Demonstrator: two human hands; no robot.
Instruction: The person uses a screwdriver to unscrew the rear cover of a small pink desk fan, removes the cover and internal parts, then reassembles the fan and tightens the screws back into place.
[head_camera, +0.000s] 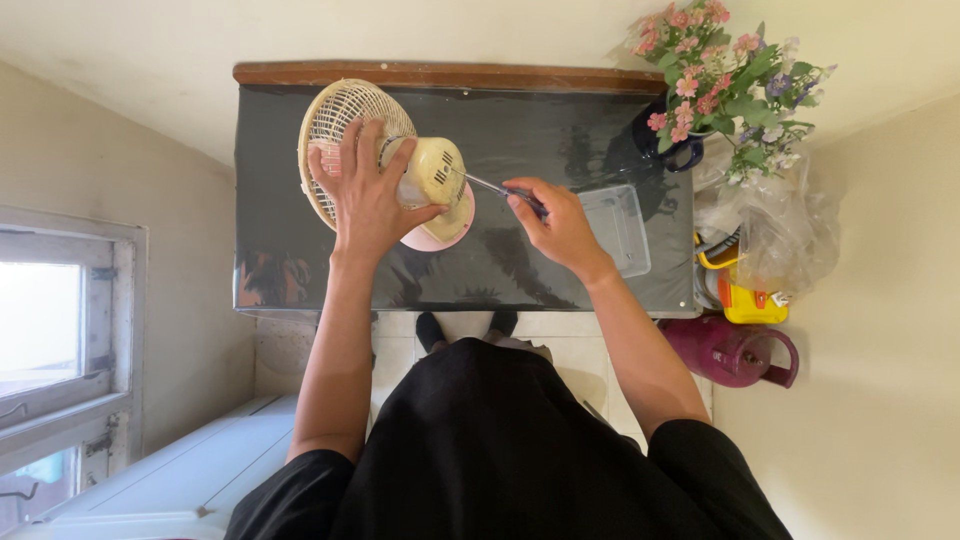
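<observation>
Hands first, as I see them from the head camera: my left hand (365, 195) is spread and clamped over the back of a small cream fan (385, 160), and my right hand (560, 225) is closed around the dark handle of a screwdriver (500, 188).

Going from the biggest thing down, the room has pale walls and a light tiled floor, with a window (60, 340) low on the left of the view. Below it sits a white appliance (180, 480), of a kind I cannot make out. The table (300, 250) is dark and glossy, with a brown wooden edge along its far side, and it stands against the wall. At its far right corner a dark blue vase holds a bunch of pink flowers (715, 70). Beside the table on the right lie a crumpled clear plastic bag (780, 230), a yellow container (750, 300) and a magenta jug (730, 350) on the floor. A clear plastic tray (620, 225) rests on the table just beside my right hand.

The fan lies tipped on the table's left half, its wire cage pointing away from me and its pink base (440, 235) towards me. My left fingers wrap the motor housing. The screwdriver's thin metal shaft runs from my right hand leftwards, and its tip touches the rear of that housing, close to my left thumb.
</observation>
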